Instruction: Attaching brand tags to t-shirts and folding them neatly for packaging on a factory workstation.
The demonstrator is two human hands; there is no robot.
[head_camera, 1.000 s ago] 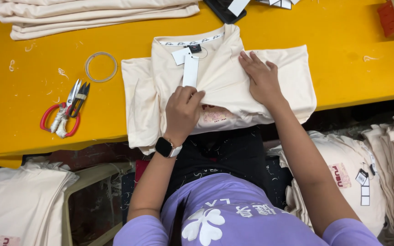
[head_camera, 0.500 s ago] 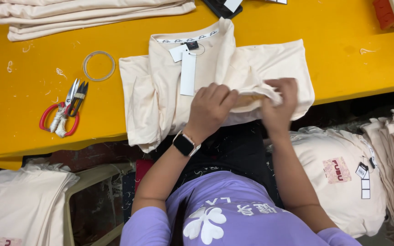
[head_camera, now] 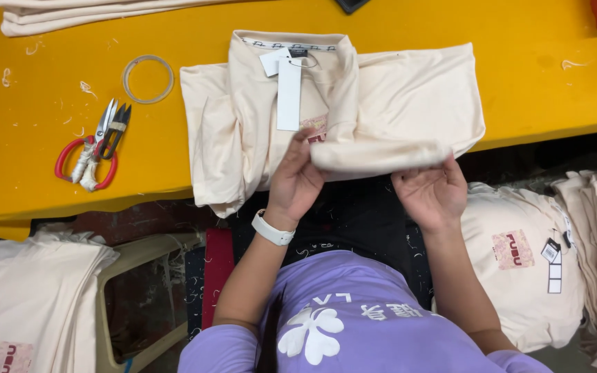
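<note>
1. At nine o'clock on the bright yellow table (head_camera: 533, 103) lie red-handled metal thread snips (head_camera: 91, 148), with a thin clear plastic ring (head_camera: 148, 79) at their one o'clock, near but apart.
2. A folded cream cotton shirt (head_camera: 409, 103) lies at twelve o'clock on the table's near edge, collar away from the person, with a white paper hang tag (head_camera: 289, 93) on its chest.
3. The left hand (head_camera: 297, 181), a white watch on its wrist, sits at the shirt's six o'clock, its fingers curled around the left end of the rolled-up bottom hem.
4. The right hand (head_camera: 431, 193), at four o'clock from the tag, cups the hem's right end from below, palm up, holding the fabric.
5. Stacks of cream shirts (head_camera: 519, 262) rest at three o'clock, below the table.
</note>
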